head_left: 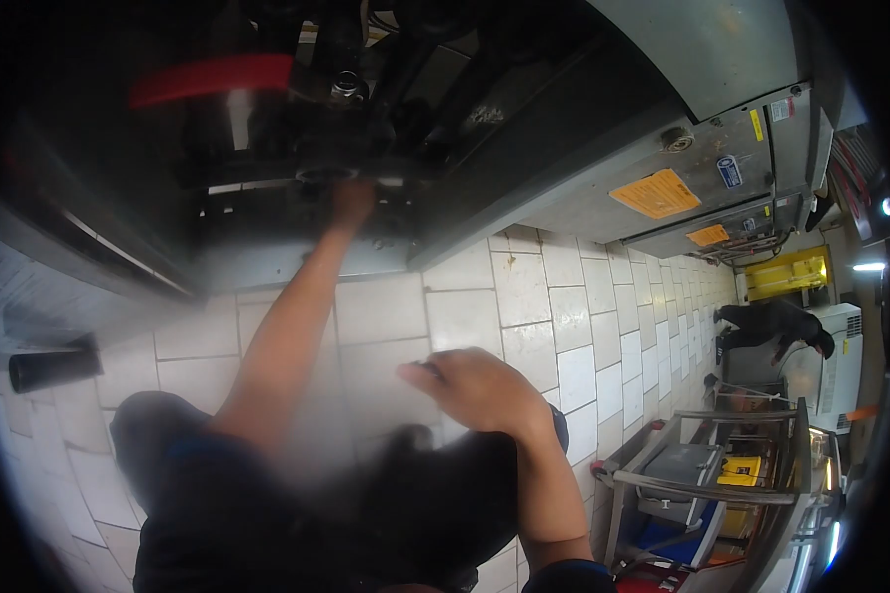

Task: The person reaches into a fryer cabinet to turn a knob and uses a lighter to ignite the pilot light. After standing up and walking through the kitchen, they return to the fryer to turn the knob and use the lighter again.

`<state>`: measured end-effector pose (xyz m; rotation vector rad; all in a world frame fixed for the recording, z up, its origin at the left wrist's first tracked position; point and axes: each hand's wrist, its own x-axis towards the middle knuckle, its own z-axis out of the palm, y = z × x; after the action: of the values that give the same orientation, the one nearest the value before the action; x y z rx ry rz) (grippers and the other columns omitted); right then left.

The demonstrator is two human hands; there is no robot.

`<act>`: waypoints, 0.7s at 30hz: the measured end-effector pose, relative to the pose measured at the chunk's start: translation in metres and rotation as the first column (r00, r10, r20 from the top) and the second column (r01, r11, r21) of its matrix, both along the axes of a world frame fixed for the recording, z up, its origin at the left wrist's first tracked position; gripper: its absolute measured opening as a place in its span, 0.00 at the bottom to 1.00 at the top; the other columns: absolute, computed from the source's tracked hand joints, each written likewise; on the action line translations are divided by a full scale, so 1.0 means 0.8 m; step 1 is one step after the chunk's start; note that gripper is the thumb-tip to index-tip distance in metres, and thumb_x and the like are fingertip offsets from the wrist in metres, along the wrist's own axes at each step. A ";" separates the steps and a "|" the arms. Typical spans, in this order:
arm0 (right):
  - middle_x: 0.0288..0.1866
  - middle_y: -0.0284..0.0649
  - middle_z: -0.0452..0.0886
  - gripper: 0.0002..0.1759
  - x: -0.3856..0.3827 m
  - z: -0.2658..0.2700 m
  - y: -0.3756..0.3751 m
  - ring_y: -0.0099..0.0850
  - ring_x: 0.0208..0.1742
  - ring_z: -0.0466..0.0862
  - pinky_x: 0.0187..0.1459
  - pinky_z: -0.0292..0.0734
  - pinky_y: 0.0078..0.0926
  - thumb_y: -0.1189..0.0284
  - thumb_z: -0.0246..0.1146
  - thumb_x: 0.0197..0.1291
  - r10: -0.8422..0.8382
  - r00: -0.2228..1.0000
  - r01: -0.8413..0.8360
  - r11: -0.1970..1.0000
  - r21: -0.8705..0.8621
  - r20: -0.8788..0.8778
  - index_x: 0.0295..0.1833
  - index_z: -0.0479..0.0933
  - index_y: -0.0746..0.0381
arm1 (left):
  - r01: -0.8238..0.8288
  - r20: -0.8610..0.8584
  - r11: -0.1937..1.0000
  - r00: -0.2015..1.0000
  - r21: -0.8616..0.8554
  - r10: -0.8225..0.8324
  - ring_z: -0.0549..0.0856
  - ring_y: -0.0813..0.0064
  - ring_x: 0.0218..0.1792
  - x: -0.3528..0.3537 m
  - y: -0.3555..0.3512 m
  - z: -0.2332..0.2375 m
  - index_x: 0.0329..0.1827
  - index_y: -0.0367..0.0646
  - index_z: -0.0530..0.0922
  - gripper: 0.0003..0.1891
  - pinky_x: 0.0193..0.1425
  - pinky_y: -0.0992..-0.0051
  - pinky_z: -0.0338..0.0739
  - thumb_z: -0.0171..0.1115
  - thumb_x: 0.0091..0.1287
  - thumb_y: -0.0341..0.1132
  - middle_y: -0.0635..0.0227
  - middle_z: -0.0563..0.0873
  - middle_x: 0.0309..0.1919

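My left hand [354,205] reaches into the open lower part of a dark metal appliance [554,128], among pipes. Its fingers are blurred and hidden in shadow, so what they touch cannot be made out. Above it are a shiny metal fitting [346,87] and a red handle [213,81]. Close to my knee, my right hand [485,390] is closed, its fingers curled. A small dark thing [431,369] shows at its fingertips, too little of it to name.
White floor tiles [529,287] run under me and along the row of metal units. A black cylindrical leg [54,371] stands at left. On the right is a metal rack cart [722,489] with bins. Farther off, a person in dark clothes [771,326] bends near a white unit [836,366].
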<state>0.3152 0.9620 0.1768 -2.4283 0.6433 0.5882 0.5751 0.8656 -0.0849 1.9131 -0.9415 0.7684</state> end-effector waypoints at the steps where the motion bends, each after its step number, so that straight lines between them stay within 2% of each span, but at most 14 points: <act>1: 0.26 0.59 0.73 0.32 0.000 0.000 0.001 0.53 0.34 0.73 0.39 0.67 0.42 0.51 0.43 0.63 0.001 1.000 -0.001 1.000 0.003 0.000 0.24 0.72 0.70 | -0.010 0.000 1.000 1.000 0.015 0.010 0.82 0.62 0.25 0.000 0.002 0.001 0.25 0.48 0.81 0.07 0.34 0.60 0.72 0.53 0.50 0.33 0.60 0.81 0.20; 5: 0.25 0.58 0.73 0.32 -0.002 0.000 0.000 0.53 0.34 0.74 0.39 0.66 0.43 0.50 0.43 0.63 0.009 1.000 -0.009 1.000 -0.010 0.029 0.23 0.71 0.70 | -0.011 0.027 0.999 1.000 -0.043 0.013 0.81 0.62 0.25 -0.007 0.013 0.027 0.25 0.48 0.81 0.07 0.33 0.60 0.73 0.53 0.50 0.33 0.60 0.81 0.20; 6: 0.25 0.58 0.72 0.32 -0.004 -0.001 0.000 0.53 0.33 0.74 0.39 0.66 0.43 0.50 0.43 0.63 0.008 0.999 -0.008 1.000 -0.009 0.046 0.23 0.71 0.70 | 0.123 -0.299 0.982 0.951 0.145 -0.075 0.75 0.56 0.40 -0.013 0.025 0.054 0.38 0.41 0.76 0.10 0.47 0.62 0.66 0.52 0.54 0.30 0.54 0.78 0.36; 8: 0.25 0.58 0.72 0.32 -0.002 -0.002 -0.002 0.53 0.33 0.73 0.39 0.66 0.43 0.50 0.43 0.63 -0.003 1.000 0.003 1.000 -0.002 0.011 0.23 0.71 0.70 | 0.305 -0.599 0.913 0.796 0.272 -0.088 0.69 0.50 0.56 -0.015 0.029 0.069 0.51 0.35 0.72 0.17 0.62 0.63 0.60 0.50 0.58 0.28 0.47 0.74 0.51; 11: 0.25 0.58 0.72 0.32 -0.003 -0.003 -0.004 0.53 0.33 0.73 0.38 0.66 0.43 0.51 0.43 0.63 -0.012 1.000 0.012 1.000 0.008 -0.021 0.23 0.71 0.70 | 0.328 -0.599 0.876 0.799 0.353 -0.058 0.69 0.50 0.56 -0.013 0.026 0.061 0.51 0.34 0.72 0.17 0.61 0.63 0.60 0.50 0.58 0.28 0.47 0.74 0.51; 14: 0.25 0.58 0.72 0.32 -0.003 -0.004 -0.003 0.53 0.33 0.73 0.38 0.66 0.43 0.51 0.43 0.63 0.000 1.000 0.000 1.000 0.001 0.013 0.23 0.71 0.70 | 0.290 -0.606 0.930 0.789 0.224 -0.100 0.70 0.49 0.55 -0.012 0.019 0.041 0.50 0.34 0.72 0.16 0.60 0.63 0.61 0.50 0.59 0.28 0.47 0.75 0.50; 15: 0.25 0.58 0.72 0.32 -0.003 -0.004 -0.003 0.53 0.33 0.73 0.38 0.66 0.43 0.51 0.43 0.63 0.009 0.999 -0.009 1.000 -0.008 0.042 0.23 0.71 0.70 | 0.095 -0.295 0.981 0.954 0.169 -0.042 0.76 0.57 0.39 -0.006 0.007 0.016 0.38 0.39 0.76 0.09 0.43 0.63 0.68 0.51 0.55 0.30 0.53 0.78 0.35; 17: 0.25 0.58 0.72 0.32 -0.003 -0.003 -0.003 0.53 0.33 0.73 0.38 0.66 0.43 0.51 0.43 0.63 0.010 0.999 -0.010 1.000 -0.001 0.036 0.23 0.71 0.70 | -0.071 0.041 0.996 0.997 0.046 0.069 0.82 0.64 0.23 -0.003 0.001 0.005 0.25 0.45 0.80 0.07 0.25 0.63 0.74 0.53 0.52 0.32 0.60 0.82 0.21; 20: 0.25 0.58 0.72 0.31 -0.005 -0.006 -0.002 0.54 0.33 0.73 0.37 0.66 0.43 0.51 0.44 0.63 0.016 0.998 -0.016 1.000 0.004 0.061 0.24 0.71 0.70 | -0.052 0.071 0.996 0.996 0.068 0.048 0.82 0.64 0.24 -0.004 0.005 0.010 0.26 0.44 0.80 0.07 0.28 0.62 0.75 0.53 0.52 0.32 0.60 0.82 0.21; 21: 0.25 0.58 0.72 0.31 -0.006 -0.007 -0.002 0.54 0.32 0.73 0.37 0.66 0.43 0.51 0.44 0.63 0.021 0.995 -0.021 1.000 0.000 0.093 0.24 0.71 0.70 | -0.034 0.061 0.999 0.998 0.010 0.034 0.82 0.64 0.25 -0.004 0.004 0.008 0.27 0.44 0.80 0.07 0.29 0.62 0.75 0.53 0.52 0.32 0.60 0.82 0.21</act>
<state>0.3106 0.9605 0.1709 -2.4484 0.5793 0.4799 0.5720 0.8690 -0.0787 1.9286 -0.9541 0.8475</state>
